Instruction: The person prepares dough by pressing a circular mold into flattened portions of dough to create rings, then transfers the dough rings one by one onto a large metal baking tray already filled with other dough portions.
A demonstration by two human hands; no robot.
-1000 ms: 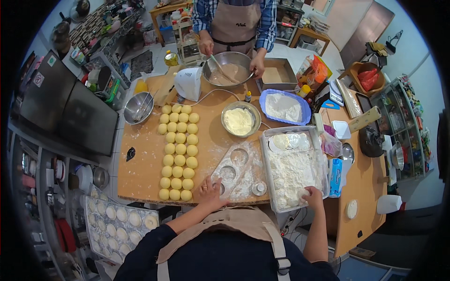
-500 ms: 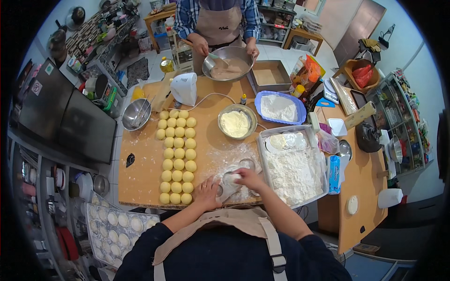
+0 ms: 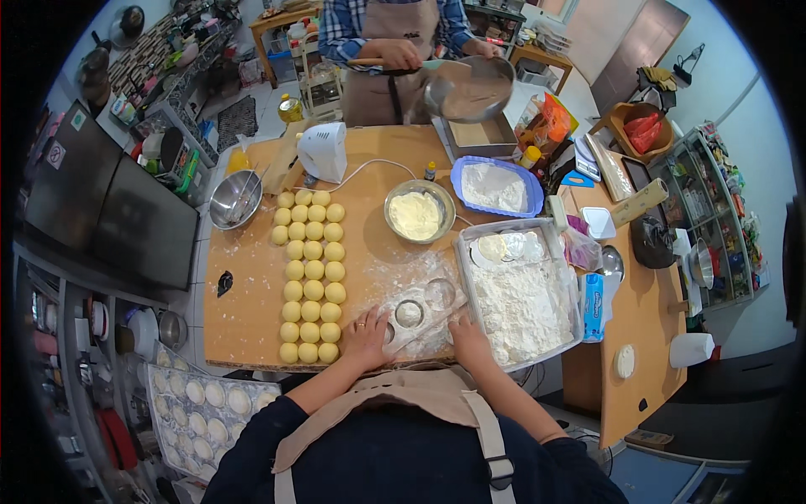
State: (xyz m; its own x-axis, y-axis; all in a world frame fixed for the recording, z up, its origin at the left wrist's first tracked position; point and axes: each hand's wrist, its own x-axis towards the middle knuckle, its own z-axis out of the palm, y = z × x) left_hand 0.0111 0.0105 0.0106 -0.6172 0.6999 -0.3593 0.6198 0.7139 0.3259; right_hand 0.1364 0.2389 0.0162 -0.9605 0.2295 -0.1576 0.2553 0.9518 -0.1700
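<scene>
A flour-dusted board with round hollows (image 3: 431, 322) lies at a slant near the table's front edge. In its middle hollow sits a pale dough piece (image 3: 410, 313); the upper-right hollow shows no dough. My left hand (image 3: 367, 339) lies with fingers spread over the board's left end, partly covering another hollow. At the board's right end rests my right hand (image 3: 471, 339), fingers stretched out and partly hidden from view. To the left stand rows of yellow balls (image 3: 312, 290). A deep tray of flour (image 3: 520, 323) is right beside my right hand, with pale discs in its far part.
Beyond lie a bowl of pale yellow filling (image 3: 415, 216), a blue tray of flour (image 3: 499, 186), a white hand mixer (image 3: 323, 151) and a steel bowl (image 3: 236, 200). Across the table a co-worker tilts a bowl of brown batter (image 3: 474, 92) over a square pan (image 3: 483, 134). Dough rounds fill a lower-left tray (image 3: 197, 420).
My right hand has left the dough in the middle hollow and moved to the board's right end. The co-worker has lifted the batter bowl rightward and tipped it. My view has shifted slightly.
</scene>
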